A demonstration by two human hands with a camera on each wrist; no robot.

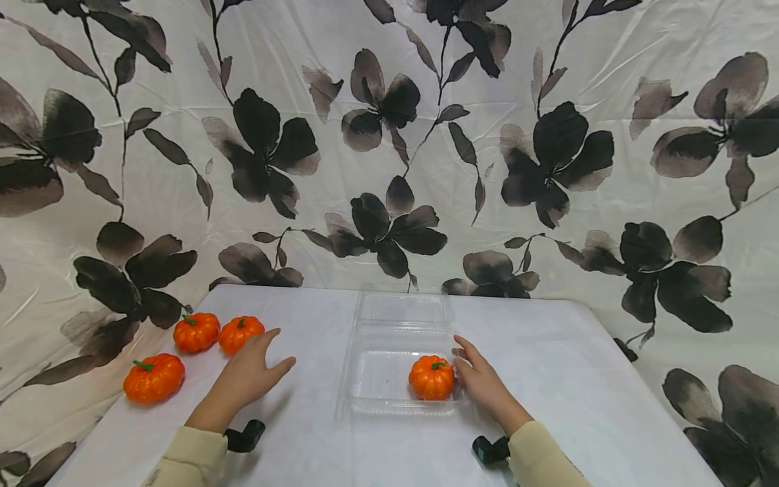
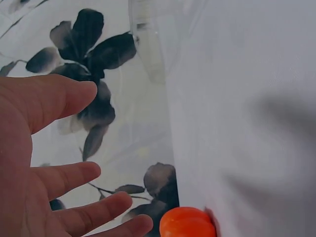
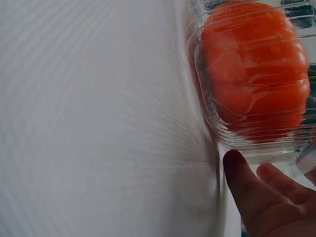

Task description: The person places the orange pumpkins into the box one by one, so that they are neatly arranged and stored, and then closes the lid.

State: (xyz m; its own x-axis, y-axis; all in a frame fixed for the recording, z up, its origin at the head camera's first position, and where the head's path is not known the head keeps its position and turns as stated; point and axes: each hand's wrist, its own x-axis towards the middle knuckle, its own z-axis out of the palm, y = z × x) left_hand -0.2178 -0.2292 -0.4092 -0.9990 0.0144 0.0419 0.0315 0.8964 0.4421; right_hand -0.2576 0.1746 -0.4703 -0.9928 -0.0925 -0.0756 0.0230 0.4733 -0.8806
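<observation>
1. The left hand (image 1: 243,379) is near three orange pumpkins (image 1: 197,333) on the white table (image 1: 529,345); its fingers are spread.
2. The right hand (image 1: 489,391) is at the right wall of the clear container (image 1: 380,375); whether its fingers pinch it, I cannot tell.
3. A fourth pumpkin (image 1: 431,379) sits inside, near this wall.

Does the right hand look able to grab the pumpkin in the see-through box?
Probably yes: the right hand is beside the pumpkin, and the see-through box is open above. Only the side wall seems in the way.
</observation>
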